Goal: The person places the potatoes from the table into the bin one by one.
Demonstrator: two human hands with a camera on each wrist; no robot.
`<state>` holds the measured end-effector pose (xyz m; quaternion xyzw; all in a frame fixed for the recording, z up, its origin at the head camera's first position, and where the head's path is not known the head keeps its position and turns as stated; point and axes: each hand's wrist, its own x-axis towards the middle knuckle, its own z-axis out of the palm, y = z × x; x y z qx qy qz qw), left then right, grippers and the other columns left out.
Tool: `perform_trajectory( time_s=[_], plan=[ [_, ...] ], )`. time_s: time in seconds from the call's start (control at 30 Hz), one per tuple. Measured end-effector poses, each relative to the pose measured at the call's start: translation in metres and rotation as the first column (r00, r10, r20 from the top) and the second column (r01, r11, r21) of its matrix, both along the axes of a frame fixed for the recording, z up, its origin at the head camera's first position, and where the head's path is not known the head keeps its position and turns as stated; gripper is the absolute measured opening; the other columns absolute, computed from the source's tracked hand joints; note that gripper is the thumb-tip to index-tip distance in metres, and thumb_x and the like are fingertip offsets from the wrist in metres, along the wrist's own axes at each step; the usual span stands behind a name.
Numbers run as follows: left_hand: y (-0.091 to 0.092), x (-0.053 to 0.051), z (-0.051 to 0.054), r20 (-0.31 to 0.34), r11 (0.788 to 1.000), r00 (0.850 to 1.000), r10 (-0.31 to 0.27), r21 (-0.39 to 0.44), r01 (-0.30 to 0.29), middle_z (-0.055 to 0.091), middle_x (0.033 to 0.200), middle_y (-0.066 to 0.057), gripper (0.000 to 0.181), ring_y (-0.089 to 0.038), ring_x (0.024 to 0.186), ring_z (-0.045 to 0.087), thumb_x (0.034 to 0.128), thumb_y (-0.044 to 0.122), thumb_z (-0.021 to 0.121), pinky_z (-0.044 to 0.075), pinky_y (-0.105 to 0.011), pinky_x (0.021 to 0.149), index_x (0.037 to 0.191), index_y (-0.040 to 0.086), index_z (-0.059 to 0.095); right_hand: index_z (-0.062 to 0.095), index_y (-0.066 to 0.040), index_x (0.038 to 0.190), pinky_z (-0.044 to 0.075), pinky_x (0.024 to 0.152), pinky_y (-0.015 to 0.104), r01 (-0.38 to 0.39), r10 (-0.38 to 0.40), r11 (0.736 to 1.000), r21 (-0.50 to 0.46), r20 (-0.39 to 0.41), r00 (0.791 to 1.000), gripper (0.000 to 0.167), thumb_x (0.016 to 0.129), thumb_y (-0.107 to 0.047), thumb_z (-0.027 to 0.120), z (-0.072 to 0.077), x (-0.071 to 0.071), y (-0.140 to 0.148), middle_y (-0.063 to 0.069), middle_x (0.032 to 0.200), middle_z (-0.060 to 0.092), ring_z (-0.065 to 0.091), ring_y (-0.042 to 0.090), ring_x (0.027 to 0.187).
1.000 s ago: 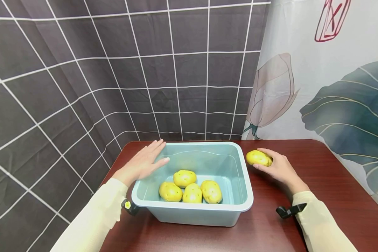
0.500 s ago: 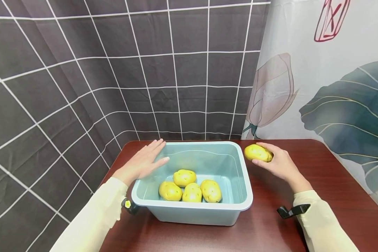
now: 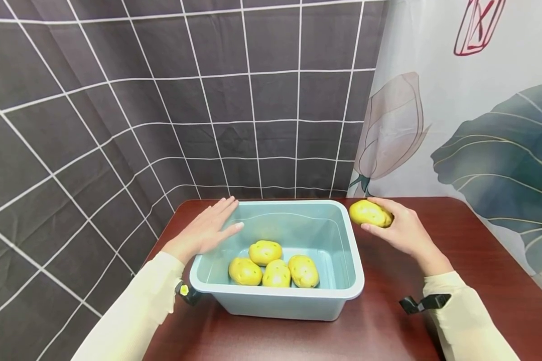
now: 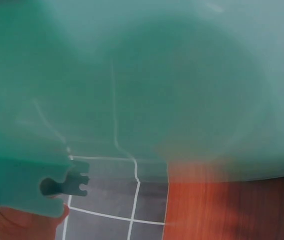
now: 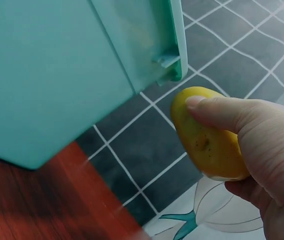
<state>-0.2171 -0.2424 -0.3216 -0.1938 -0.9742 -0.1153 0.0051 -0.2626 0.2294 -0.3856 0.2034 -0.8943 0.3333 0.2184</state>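
A pale blue plastic bin (image 3: 277, 303) stands on the table with several yellow potatoes (image 3: 277, 273) on its floor. My left hand (image 3: 203, 231) rests over the bin's left rim, fingers straight and thumb reaching inward. Just right of the bin, my right hand (image 3: 402, 225) grips another potato (image 3: 369, 213) between thumb and fingers. From the right wrist view, this held potato (image 5: 204, 140) is off the table, apart from the bin's wall (image 5: 57, 75). The left wrist view is mostly filled by the bin's outer side (image 4: 156, 90), with part of the left hand (image 4: 22, 225) at the lower corner.
The dark red wooden table (image 3: 379, 331) extends to both sides of the bin. A grey cloth with white grid lines (image 3: 271, 100) hangs behind and to the left. To the right hangs a white cloth with floral print (image 3: 393, 125). Black camera mounts (image 3: 424, 303) sit on the wrists.
My right hand has raised the held potato and shifted it slightly toward the back, beside the bin's right rim. The left hand and the potatoes in the bin stay in place.
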Motion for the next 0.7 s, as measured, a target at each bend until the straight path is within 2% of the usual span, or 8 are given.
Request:
perform_trajectory(
  time_s=[0.4,0.7],
  plan=[
    [0.001,-0.001,0.001,-0.008,1.000,1.000,-0.010,0.009,0.010,0.020,0.159,-0.004,0.079,-0.024,0.147,0.012,0.0940,0.066,0.035,0.013,-0.048,0.117,0.153,0.015,0.026,0.061,-0.021,0.129,0.042,0.068,0.030,0.011,-0.012,1.000,-0.016,-0.006,1.000,0.067,0.070,-0.042,0.085,0.010,0.004,-0.003,0.002,0.114,0.066,0.057,0.016,0.089],
    [0.000,0.000,-0.001,0.001,1.000,1.000,0.001,0.007,-0.001,0.019,0.159,-0.003,0.079,-0.023,0.147,0.010,0.0939,0.067,0.033,0.012,-0.047,0.117,0.154,0.016,0.025,0.062,-0.020,0.128,0.041,0.070,0.038,-0.015,0.016,1.000,0.008,-0.053,0.998,0.064,0.071,-0.037,0.086,0.029,0.002,-0.008,0.005,0.114,0.066,0.058,0.021,0.090]
  ],
)
